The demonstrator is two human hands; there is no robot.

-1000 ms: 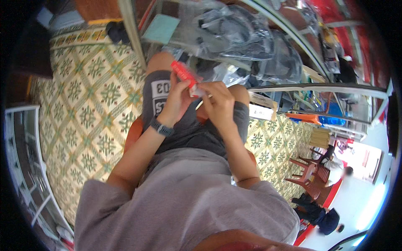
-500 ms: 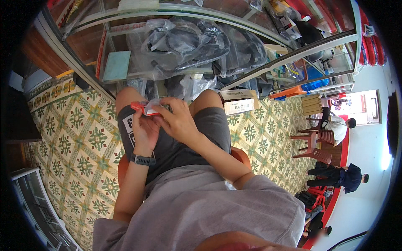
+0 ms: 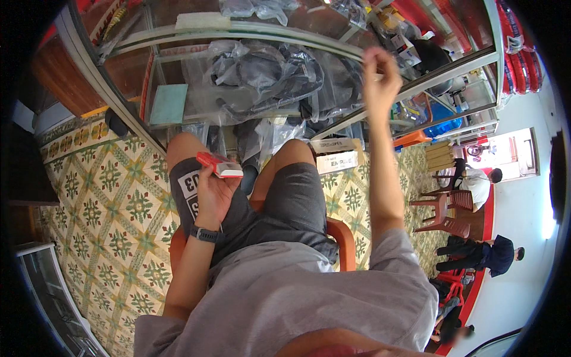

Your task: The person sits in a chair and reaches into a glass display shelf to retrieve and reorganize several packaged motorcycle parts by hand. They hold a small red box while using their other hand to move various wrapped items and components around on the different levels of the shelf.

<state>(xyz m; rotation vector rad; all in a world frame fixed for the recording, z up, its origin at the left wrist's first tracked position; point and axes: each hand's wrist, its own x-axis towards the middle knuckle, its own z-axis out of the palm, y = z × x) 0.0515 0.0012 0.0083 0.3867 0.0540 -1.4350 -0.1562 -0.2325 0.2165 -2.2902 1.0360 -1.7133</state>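
Red-and-white box [image 3: 220, 165]: near the left knee [image 3: 183, 144], gripped in the left hand [image 3: 214, 195], fingers curled. Right hand [image 3: 381, 80]: raised, far right, before the glass case [image 3: 262, 31], fingers half-curled; any contents unclear. Done: box in hand. Whether opened or emptied: cannot tell.

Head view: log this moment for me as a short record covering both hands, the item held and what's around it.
Left hand: holds a small red-and-white box above the thighs
Right hand: raised in front of the glass display case, fingers curled; contact and contents unclear
In case: black parts in clear plastic, flat teal item
By right knee: white carton
Floor: patterned tiles
Background, right: other people, reddish-brown chairs
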